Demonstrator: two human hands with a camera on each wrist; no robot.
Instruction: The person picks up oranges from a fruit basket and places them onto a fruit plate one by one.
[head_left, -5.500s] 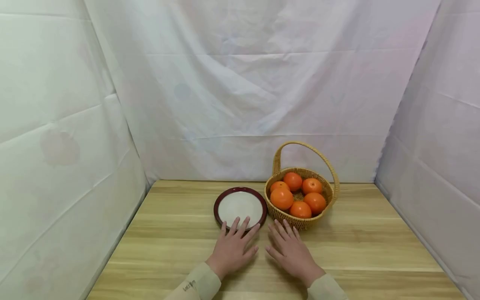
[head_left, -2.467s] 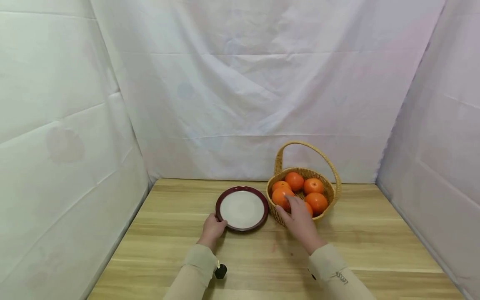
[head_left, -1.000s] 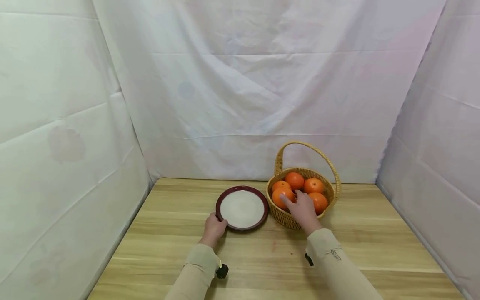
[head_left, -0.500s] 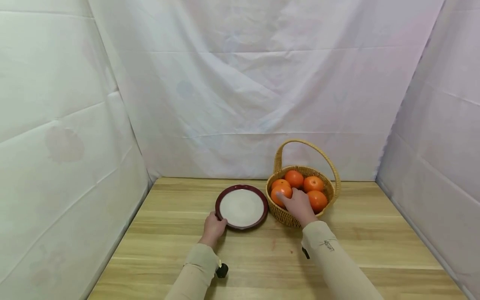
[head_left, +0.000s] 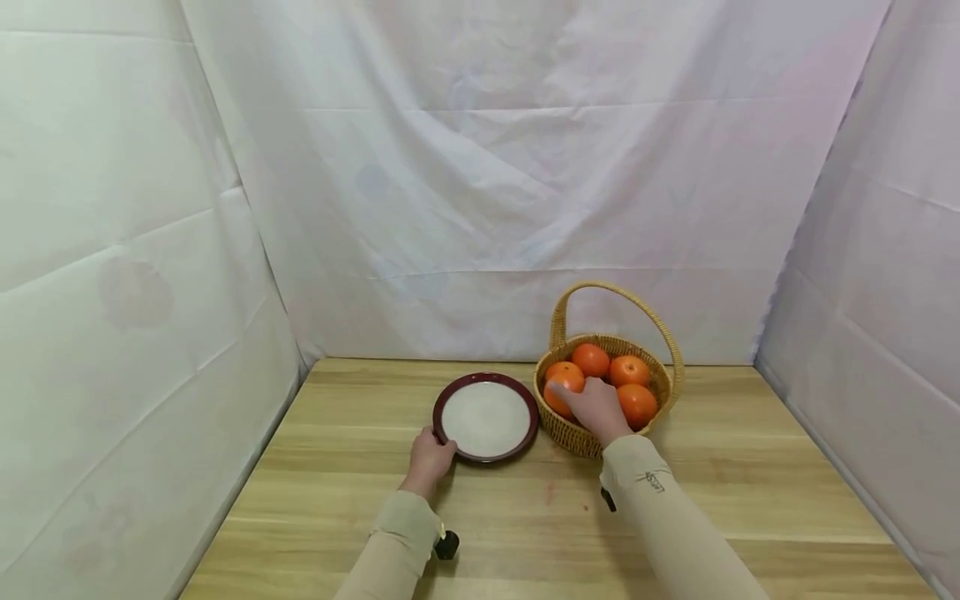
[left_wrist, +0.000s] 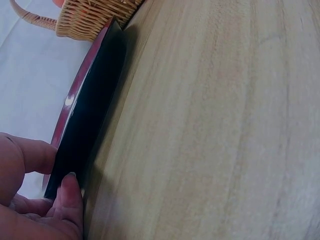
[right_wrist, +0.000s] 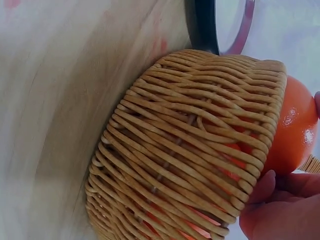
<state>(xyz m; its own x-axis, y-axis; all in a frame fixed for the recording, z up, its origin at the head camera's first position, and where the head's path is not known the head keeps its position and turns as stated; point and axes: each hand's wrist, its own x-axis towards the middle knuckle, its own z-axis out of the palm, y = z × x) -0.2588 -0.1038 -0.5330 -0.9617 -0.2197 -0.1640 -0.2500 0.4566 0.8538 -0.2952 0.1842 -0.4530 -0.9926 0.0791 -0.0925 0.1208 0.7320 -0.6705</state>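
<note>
My left hand (head_left: 431,461) pinches the near-left rim of a round plate (head_left: 486,417), white with a dark red rim. In the left wrist view, fingers (left_wrist: 71,192) lie against its dark underside (left_wrist: 90,110). Right of the plate stands a wicker basket (head_left: 573,437) holding several shiny round orange fruits (head_left: 630,370). Inside the basket, my right hand (head_left: 602,410) grips the front-left orange fruit (head_left: 562,406), thumb on its near side and fingers to its right. The right wrist view shows this fruit (right_wrist: 295,127) above the basket rim, between the fingers. My hand hides the front of the basket's contents.
The basket's tall arched handle (head_left: 622,292) rises over the fruit. Wooden tabletop (head_left: 525,533) extends in front of and beside the things. White cloth (head_left: 480,192) hangs behind the table and along both sides.
Both hands lay spread on the table at first. The left moved to the plate's rim and took hold. My right hand went into the basket, and its fingers closed around the front-left fruit.
</note>
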